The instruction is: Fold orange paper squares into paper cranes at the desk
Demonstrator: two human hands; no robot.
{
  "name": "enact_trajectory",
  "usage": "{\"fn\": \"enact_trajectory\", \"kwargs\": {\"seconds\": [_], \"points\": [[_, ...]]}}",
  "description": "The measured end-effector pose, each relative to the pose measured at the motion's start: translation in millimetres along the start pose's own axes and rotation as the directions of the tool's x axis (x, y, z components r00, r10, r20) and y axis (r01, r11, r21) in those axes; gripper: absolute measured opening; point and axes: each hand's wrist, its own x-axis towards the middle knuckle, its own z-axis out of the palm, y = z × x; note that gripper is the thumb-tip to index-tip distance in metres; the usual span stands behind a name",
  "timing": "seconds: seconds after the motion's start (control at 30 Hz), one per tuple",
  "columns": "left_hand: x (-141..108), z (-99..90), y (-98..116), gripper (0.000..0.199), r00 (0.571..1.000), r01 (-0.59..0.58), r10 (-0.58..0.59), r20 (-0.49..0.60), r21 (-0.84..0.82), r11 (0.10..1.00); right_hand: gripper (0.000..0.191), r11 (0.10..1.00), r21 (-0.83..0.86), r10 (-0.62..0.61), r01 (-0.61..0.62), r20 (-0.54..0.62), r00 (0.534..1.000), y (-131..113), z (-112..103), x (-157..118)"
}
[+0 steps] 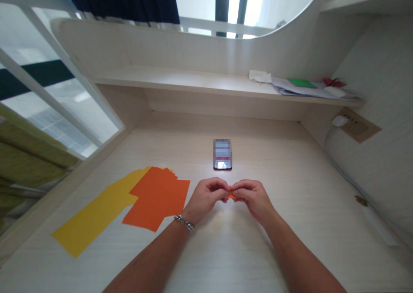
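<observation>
My left hand (209, 198) and my right hand (253, 197) meet over the middle of the desk. Between their fingertips is a small folded piece of orange paper (231, 193), pinched from both sides. Most of the piece is hidden by the fingers, so its exact shape does not show. Left of my left hand lie overlapping sheets of orange paper (158, 200), partly on top of a spread of yellow paper sheets (93, 222). Just beyond my hands a phone (222, 154) lies flat with its screen lit and blurred.
A shelf (193, 83) runs along the back, carrying papers (309, 89), a green sheet (302, 83) and a red folded-looking item (334, 82). On the right wall a white plug (340, 121) sits in a socket plate (361, 125), its cable (345, 174) trailing down. A railing frames the left side.
</observation>
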Motion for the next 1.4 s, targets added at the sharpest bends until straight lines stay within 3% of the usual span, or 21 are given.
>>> {"fn": "enact_trajectory", "kwargs": {"seconds": [0.43, 0.7, 1.1, 1.4], "points": [[-0.4, -0.5, -1.6, 0.005, 1.0, -0.014, 0.012, 0.018, 0.096, 0.995, 0.017, 0.991, -0.113, -0.057, 0.066, 0.082, 0.995, -0.1, -3.3, -0.5], [0.2, -1.0, -0.4, 0.009, 1.0, 0.001, -0.002, 0.017, 0.056, 0.998, 0.016, 0.983, -0.151, -0.098, 0.104, 0.044, 0.994, -0.7, -3.3, -0.6], [-0.4, -1.4, -5.3, 0.009, 0.998, -0.05, 0.054, -0.022, 0.145, 0.988, 0.018, 0.976, -0.193, -0.089, 0.102, 0.073, 0.993, 1.0, -4.7, 0.7], [0.6, -1.2, -4.9, 0.005, 0.999, -0.027, 0.032, -0.035, 0.136, 0.99, 0.023, 0.985, -0.144, -0.085, 0.094, 0.069, 0.994, 0.6, -2.1, -1.2]]}}
